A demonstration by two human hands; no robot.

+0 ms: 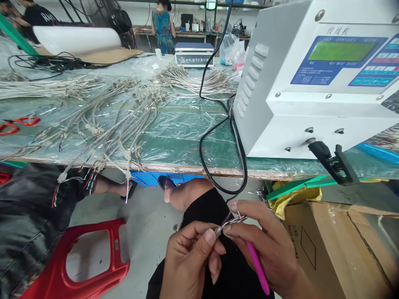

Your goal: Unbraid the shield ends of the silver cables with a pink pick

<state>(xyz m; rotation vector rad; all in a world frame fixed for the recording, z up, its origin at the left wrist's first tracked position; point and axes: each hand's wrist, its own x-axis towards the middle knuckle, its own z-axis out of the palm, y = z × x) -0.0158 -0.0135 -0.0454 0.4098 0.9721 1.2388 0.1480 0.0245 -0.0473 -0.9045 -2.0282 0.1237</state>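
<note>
Above my lap, my left hand is closed, thumb and fingers pinching the end of a cable. Thin colored wires, among them white, red and dark ones, fan out from that end towards my right hand. That hand is closed around a pink-handled tool, whose thin metal shaft shows at the wires between thumb and forefinger. The shape of its tip is too small to make out. Fingers hide part of the wires and most of the cable.
A white machine with a black clamp stands at the table's right. Bundled cables and orange-handled scissors lie left. A black cord hangs over the edge. Below are a red stool, a cardboard box and a seated person's leg.
</note>
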